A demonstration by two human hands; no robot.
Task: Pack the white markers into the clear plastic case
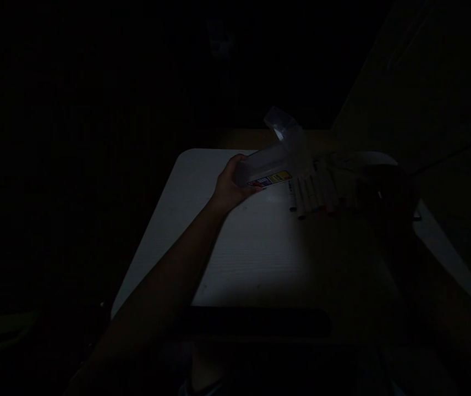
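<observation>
My left hand is closed round the near end of a clear plastic case, which lies tilted above the white tabletop. The case bears a yellow, blue and red label, and its hinged lid stands up at the far end. Several markers lie side by side just right of the case, their dark and red ends toward me. In deep shadow, my right hand is to the right of the markers. Its fingers are too dark to make out, and so is anything in them.
The white table has rounded far corners and a dark strip along its near edge. A wall rises at the right, with a thin cable in front of it. Most of the surroundings are black.
</observation>
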